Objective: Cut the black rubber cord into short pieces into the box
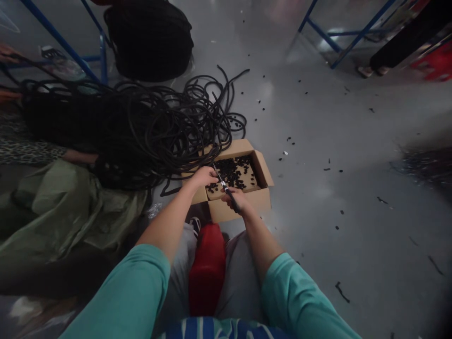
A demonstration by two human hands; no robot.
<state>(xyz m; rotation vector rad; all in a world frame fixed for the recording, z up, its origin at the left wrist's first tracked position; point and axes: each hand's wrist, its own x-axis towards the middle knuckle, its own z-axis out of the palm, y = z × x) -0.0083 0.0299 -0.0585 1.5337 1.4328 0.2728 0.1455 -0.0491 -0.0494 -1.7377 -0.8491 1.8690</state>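
The right hand [239, 200] closes its fingers around black-handled scissors [232, 198] above the open cardboard box [226, 212]; the left hand's [204, 176] fingers curl near the blades, and what they pinch I cannot tell; tangled black cords [169, 117] crowd the box's far-left edge, while the grey floor [307, 193] stretches wide beyond its right flap

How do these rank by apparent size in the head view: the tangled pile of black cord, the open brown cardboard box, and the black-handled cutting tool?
Largest to smallest:
1. Tangled pile of black cord
2. Open brown cardboard box
3. Black-handled cutting tool, clearly smallest
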